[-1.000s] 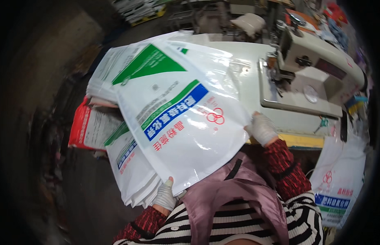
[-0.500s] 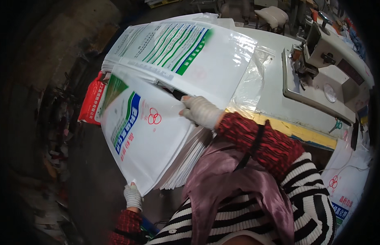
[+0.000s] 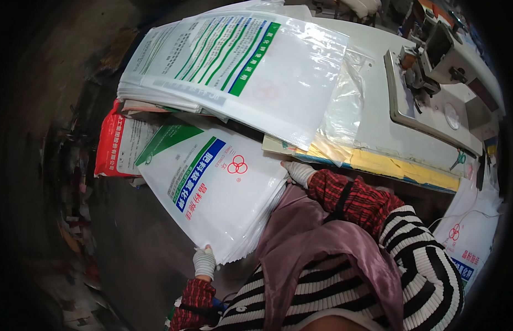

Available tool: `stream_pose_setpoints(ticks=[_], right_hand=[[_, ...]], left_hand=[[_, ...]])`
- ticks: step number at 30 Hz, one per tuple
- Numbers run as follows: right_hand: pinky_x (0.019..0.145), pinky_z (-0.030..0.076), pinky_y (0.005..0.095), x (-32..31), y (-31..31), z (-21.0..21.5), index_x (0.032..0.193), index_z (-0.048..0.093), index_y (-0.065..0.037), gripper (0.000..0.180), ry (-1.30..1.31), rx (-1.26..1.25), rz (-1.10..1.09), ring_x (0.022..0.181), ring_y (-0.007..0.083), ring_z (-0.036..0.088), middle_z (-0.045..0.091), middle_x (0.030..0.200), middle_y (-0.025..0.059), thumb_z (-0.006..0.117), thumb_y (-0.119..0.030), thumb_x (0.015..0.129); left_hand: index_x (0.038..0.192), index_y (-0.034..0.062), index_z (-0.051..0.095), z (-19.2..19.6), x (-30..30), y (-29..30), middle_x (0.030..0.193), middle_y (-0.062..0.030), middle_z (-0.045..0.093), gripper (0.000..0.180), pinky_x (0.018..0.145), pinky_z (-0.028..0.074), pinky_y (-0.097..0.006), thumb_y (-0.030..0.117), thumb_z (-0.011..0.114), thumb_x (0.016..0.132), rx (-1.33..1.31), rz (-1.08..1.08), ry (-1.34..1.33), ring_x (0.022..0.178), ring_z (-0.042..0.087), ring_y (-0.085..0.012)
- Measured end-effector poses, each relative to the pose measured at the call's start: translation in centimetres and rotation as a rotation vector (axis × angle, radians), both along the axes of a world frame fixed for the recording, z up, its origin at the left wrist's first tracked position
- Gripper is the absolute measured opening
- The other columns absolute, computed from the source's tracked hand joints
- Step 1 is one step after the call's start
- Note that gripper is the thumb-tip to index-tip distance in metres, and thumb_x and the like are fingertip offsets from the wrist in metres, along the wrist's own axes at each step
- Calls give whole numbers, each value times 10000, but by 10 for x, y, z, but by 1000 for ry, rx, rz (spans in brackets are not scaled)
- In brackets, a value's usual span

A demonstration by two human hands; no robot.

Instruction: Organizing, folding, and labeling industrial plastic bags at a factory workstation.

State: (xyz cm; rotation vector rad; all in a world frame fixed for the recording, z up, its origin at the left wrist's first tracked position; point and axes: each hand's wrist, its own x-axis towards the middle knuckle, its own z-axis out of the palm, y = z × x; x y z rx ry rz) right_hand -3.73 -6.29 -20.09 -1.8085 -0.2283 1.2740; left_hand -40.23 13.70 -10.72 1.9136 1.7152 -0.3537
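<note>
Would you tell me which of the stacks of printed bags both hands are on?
The lower stack, with the blue and green diagonal band: left hand at its near corner, right hand at its right edge. The upper striped stack lies untouched on the table.

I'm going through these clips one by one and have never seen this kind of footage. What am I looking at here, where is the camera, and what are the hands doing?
There is no machine arm here: a person works with two gloved hands. The camera sits on the person's head and looks down through a fisheye lens, so straight edges bend. The left hand has its grip on the near corner of a stack of white printed sacks beside the lap. The right hand rests at that stack's far edge. Whether either hand is fully closed is hard to tell. On the white table lies a second pile of sacks, with clear plastic liners next to it. A sewing machine stands at the right. A red sack lies at the left.
</note>
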Motion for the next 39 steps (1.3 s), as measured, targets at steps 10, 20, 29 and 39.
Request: stream_pose_setpoints(ticks=[10,20,29,39], right_hand=[[462,436,283,-2,-52,-25,807,555,-73,225,638,754,-44,551,169,532,550,662,54,660,-270,833],[568,476,275,46,-149,108,840,612,-44,161,71,440,-49,659,141,594,627,741,68,604,-204,829],[635,480,278,148,-180,94,942,629,-3,249,-675,195,-759,609,147,539,602,748,67,616,-231,842],[787,497,380,155,-163,114,1006,617,97,450,-348,225,-677,817,349,643,658,890,244,582,-306,809]], left_hand=[[954,-1,564,84,206,-25,989,-192,611,233,755,499,-391,134,660,791,522,-852,-296,909,623,-333],[954,18,575,27,503,-220,896,-160,597,299,773,463,-412,181,705,740,570,-1224,-882,837,575,-341],[809,23,545,-2,512,-210,674,-80,536,93,607,446,-318,97,580,853,-49,-966,-1003,605,493,-164],[846,9,551,13,541,-147,713,-113,546,141,614,452,-338,114,485,914,-221,-324,-1404,616,501,-196]])
